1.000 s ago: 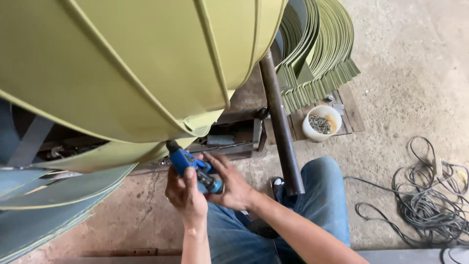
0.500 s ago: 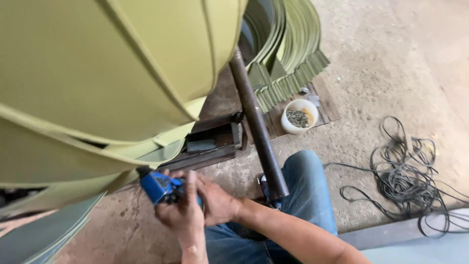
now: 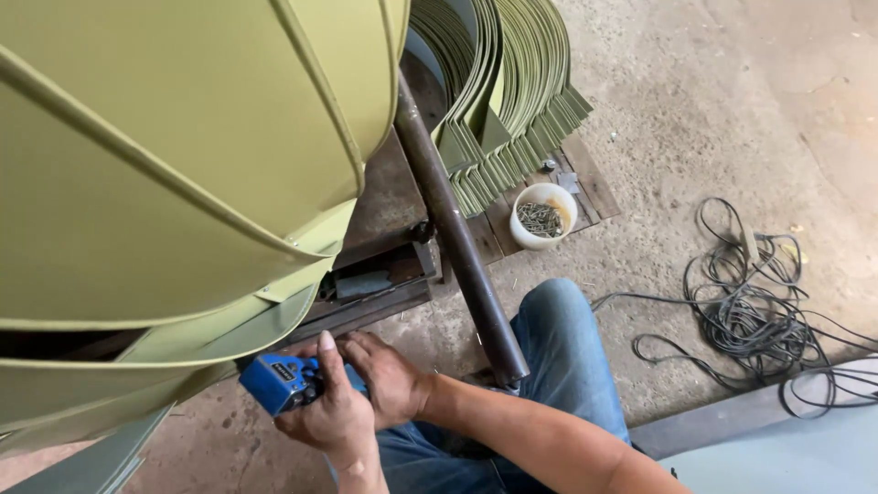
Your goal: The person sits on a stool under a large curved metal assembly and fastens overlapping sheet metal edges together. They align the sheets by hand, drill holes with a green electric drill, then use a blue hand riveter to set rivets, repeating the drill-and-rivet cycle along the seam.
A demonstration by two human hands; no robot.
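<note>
Blue riveting tool [image 3: 279, 382] sits low over the concrete floor [image 3: 732, 110], below the olive sheet-metal panels [image 3: 183, 165]. Left hand [image 3: 329, 416] is wrapped tight around its body, right hand [image 3: 389, 375] closed against its rear. It looks compact, rigid and weighty; best gripped around the body.

Overhead clearance is blocked by the curved olive-green sheet-metal panels [image 3: 183, 155], which overhang both hands. The rusty steel pipe [image 3: 457, 238] runs diagonally just right of the right hand [image 3: 393, 380], closing that side. Open concrete floor [image 3: 695, 119] lies beyond the pipe, obstructed by the white tub of fasteners [image 3: 541, 216], stacked green strips [image 3: 503, 101] and tangled cable [image 3: 759, 311].
</note>
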